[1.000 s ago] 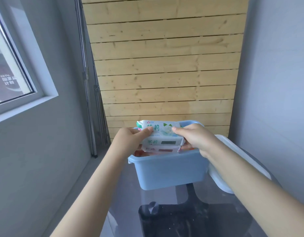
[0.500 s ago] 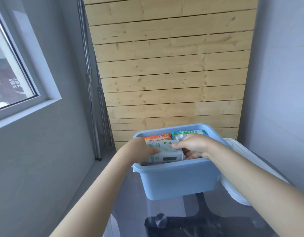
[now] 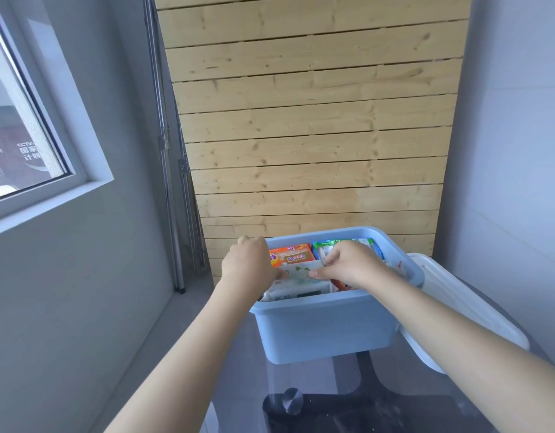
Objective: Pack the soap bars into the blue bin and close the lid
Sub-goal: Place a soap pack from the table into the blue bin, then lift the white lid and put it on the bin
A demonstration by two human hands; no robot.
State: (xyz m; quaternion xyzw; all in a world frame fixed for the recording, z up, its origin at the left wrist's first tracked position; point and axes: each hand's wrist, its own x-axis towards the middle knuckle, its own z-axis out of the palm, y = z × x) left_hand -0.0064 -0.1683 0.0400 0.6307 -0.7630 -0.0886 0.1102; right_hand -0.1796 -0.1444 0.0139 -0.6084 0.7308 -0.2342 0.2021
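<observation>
The blue bin stands on a glass table, open, with several wrapped soap bars inside. A white-and-green soap pack lies at the bin's near side. My left hand pinches its left end over the bin's left rim, and my right hand pinches its right end inside the bin. An orange soap bar and a green-wrapped bar lie behind it. The white lid rests on the table to the right of the bin.
The glass table has a dark base and a round metal fitting below the bin. A wooden slat wall rises behind. A window is on the left, a grey wall on the right.
Both hands have lowered the white-and-green soap pack from above the rim down into the bin. The camera has tilted down and closer.
</observation>
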